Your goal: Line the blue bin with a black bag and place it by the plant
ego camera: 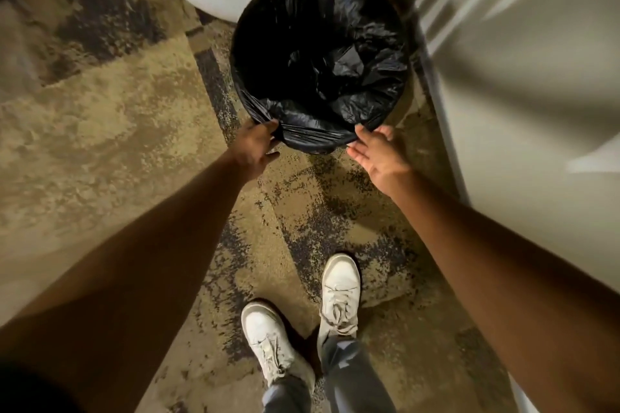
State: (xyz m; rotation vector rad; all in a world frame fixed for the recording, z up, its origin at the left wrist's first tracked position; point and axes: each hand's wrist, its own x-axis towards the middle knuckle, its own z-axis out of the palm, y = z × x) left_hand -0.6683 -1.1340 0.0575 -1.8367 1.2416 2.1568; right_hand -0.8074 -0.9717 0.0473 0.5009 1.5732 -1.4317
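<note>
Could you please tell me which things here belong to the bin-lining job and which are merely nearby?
Job: black bag, left hand, right hand.
Nearby: white shoes, carpet, white wall.

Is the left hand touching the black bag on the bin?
Touching. The head view shows the left hand with its fingers closed on a pulled fold of the black bag at the bin's near rim.

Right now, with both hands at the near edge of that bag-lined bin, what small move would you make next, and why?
Probably let go. The black bag already wraps the rim all round, the left hand pinches its near fold, and the right hand is open beside it. The bin stands on the carpet; no plant shows.
</note>
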